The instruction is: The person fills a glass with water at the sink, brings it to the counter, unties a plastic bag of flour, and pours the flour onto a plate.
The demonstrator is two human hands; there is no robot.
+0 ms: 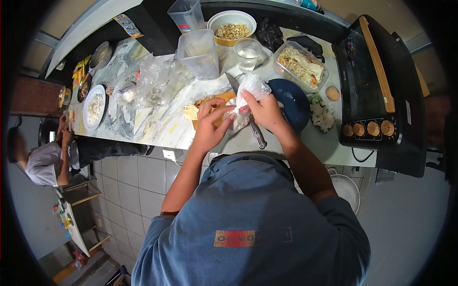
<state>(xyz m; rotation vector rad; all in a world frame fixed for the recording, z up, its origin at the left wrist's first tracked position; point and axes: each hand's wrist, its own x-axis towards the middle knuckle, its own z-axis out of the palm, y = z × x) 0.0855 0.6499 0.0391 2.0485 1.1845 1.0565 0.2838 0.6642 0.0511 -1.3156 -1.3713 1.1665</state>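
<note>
Right grip [264,112] is clamped on one plastic bag [254,86]; left grip [211,125] has its fingertips at the bag's narrow neck, though whether they are pinched together on it I cannot tell. Both are above one marble-patterned surface [162,112]. From large to small, it carries one black oven [350,71] at the right, one dark blue bowl [290,107], one white plate [86,114] at the far left, one clear box [299,85] of noodles, one white bowl [224,18] of chopped pieces, two clear tubs [198,57], one wooden board [225,96], one knife [257,135], one clear cup [247,59] and one round brown item [333,93]. Four wooden knobs [373,128] line the oven's front. Held over the board and knife, left of the blue bowl, the bag is thin, whitish and translucent, crumpled below, puffed above, and tightly gathered between.
</note>
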